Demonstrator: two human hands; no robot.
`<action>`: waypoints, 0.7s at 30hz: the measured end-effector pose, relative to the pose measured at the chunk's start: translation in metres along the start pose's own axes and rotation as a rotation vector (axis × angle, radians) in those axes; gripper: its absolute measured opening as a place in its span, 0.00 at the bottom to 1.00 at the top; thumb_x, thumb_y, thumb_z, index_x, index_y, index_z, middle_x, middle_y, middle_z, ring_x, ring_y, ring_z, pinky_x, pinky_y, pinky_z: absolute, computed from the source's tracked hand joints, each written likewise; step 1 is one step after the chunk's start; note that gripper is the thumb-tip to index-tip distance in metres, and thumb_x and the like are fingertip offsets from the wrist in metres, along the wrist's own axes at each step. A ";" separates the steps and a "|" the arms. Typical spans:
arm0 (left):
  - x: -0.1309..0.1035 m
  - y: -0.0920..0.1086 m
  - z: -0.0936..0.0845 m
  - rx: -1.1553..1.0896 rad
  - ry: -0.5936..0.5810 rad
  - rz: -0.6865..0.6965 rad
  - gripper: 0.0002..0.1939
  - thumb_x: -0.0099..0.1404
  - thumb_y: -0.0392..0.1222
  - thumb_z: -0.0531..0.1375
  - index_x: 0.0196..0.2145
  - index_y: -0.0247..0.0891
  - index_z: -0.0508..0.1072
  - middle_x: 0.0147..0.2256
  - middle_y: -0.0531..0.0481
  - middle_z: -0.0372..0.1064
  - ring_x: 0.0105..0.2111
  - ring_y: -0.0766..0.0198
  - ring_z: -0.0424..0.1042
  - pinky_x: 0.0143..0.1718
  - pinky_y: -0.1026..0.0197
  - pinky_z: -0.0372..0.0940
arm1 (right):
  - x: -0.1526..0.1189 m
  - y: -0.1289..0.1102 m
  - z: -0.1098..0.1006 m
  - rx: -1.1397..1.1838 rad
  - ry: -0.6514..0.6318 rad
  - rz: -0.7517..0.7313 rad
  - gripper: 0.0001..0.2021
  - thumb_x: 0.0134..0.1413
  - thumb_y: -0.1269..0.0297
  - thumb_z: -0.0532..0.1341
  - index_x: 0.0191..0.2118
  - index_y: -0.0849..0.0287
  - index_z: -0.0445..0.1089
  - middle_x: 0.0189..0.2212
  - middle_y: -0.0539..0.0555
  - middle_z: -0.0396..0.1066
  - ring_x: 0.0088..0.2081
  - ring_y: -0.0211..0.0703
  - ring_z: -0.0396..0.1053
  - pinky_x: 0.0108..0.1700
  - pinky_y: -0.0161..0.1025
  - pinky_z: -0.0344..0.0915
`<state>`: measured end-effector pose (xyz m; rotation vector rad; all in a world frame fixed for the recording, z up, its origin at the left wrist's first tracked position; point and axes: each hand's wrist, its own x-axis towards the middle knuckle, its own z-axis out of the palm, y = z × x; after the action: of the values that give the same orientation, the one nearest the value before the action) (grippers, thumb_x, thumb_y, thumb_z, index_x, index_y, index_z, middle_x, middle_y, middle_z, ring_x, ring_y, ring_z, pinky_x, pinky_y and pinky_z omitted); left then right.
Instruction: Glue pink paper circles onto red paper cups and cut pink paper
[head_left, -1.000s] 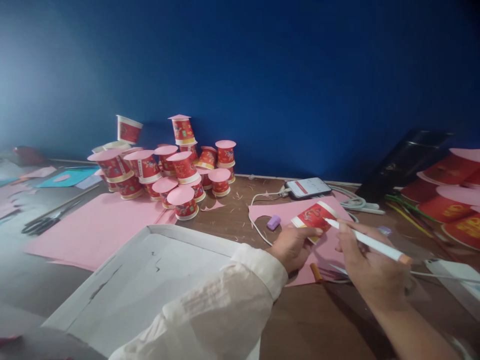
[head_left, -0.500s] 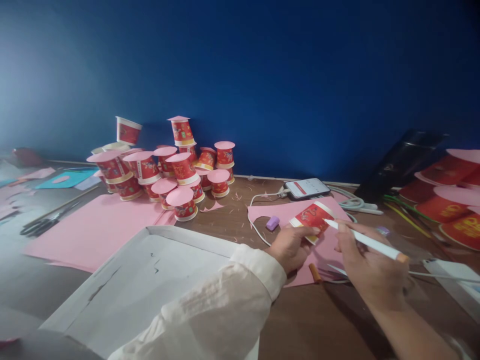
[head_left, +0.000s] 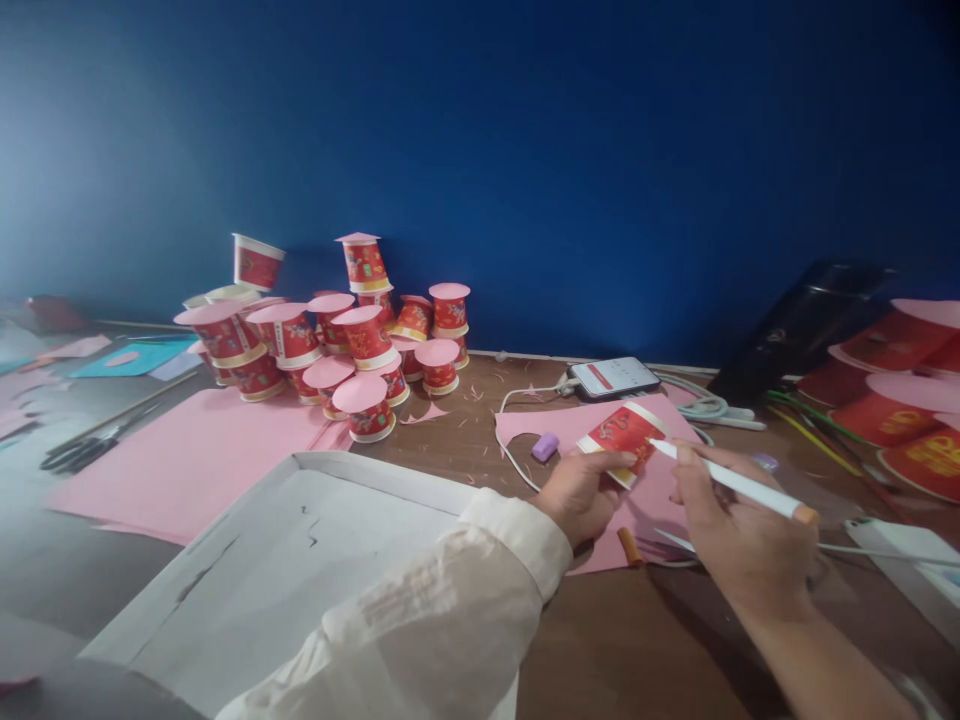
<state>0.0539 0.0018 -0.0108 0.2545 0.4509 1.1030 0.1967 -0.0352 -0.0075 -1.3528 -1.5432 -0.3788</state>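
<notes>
My left hand [head_left: 589, 495] grips a red paper cup [head_left: 624, 432] with white and yellow edging, lying tilted on its side over a pink sheet [head_left: 664, 490]. My right hand [head_left: 739, 525] is closed round a white marker [head_left: 739, 482] with an orange end. The marker's tip is at the cup's right side; whether it touches the cup is too small to tell. An orange marker cap [head_left: 630, 547] lies on the pink sheet below the cup. Left of the cup is a purple block [head_left: 545, 446].
Stacked red cups with pink discs [head_left: 362, 393] stand at the left, more cups [head_left: 911, 400] at the right. A phone [head_left: 613, 377] with cables, a dark bottle [head_left: 799, 325], pink sheets [head_left: 187, 460], a white tray-like box [head_left: 285, 580] and scissors [head_left: 82, 452] are also around.
</notes>
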 end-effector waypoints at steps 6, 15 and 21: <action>-0.001 0.000 0.000 -0.007 0.014 -0.012 0.18 0.45 0.24 0.71 0.35 0.35 0.81 0.37 0.45 0.81 0.40 0.59 0.78 0.55 0.57 0.69 | 0.000 0.000 0.001 0.000 0.004 0.009 0.19 0.72 0.48 0.61 0.42 0.57 0.83 0.28 0.57 0.82 0.31 0.50 0.81 0.37 0.44 0.75; -0.004 0.004 0.006 -0.048 0.059 -0.031 0.17 0.46 0.23 0.69 0.35 0.35 0.80 0.38 0.43 0.81 0.43 0.55 0.80 0.55 0.57 0.71 | 0.004 -0.005 -0.004 0.220 -0.055 0.216 0.22 0.70 0.42 0.61 0.46 0.56 0.81 0.26 0.53 0.77 0.23 0.46 0.74 0.29 0.43 0.73; -0.008 0.009 0.012 -0.057 0.065 -0.049 0.18 0.48 0.24 0.67 0.38 0.35 0.80 0.40 0.41 0.81 0.46 0.50 0.80 0.55 0.53 0.73 | 0.005 0.004 0.002 0.304 0.018 0.379 0.24 0.72 0.43 0.61 0.59 0.56 0.79 0.36 0.58 0.83 0.28 0.48 0.79 0.32 0.46 0.79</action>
<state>0.0496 -0.0017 0.0055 0.1572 0.4800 1.0771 0.1996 -0.0299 -0.0055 -1.3551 -1.2345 0.0773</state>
